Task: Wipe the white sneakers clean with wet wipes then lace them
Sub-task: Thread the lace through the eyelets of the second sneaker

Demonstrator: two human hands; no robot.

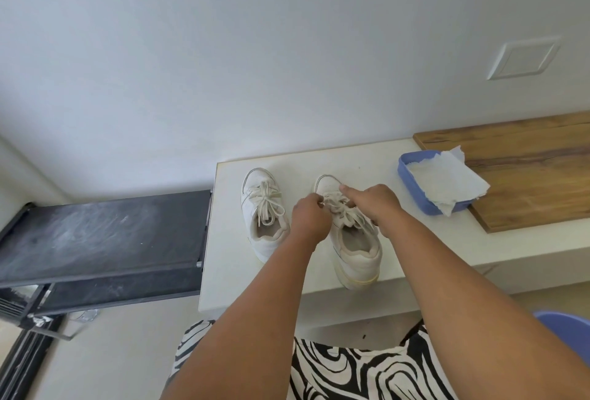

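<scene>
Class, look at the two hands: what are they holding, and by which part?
Both hands are on the laces of the right-hand sneaker. The left hand pinches a lace near the toe end; the right hand's exact grip is hidden.

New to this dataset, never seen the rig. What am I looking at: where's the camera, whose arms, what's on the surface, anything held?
No machine here: one wide-angle camera on a person's head, looking down at their own bare arms. The left hand and right hand both pinch the laces of the right-side sneaker on a pale counter. The other sneaker stands beside it, apart, its bow tied. Right of them, a blue tray holds white wipes and partly rests on a wooden board. A dark rack stands to the left.
</scene>
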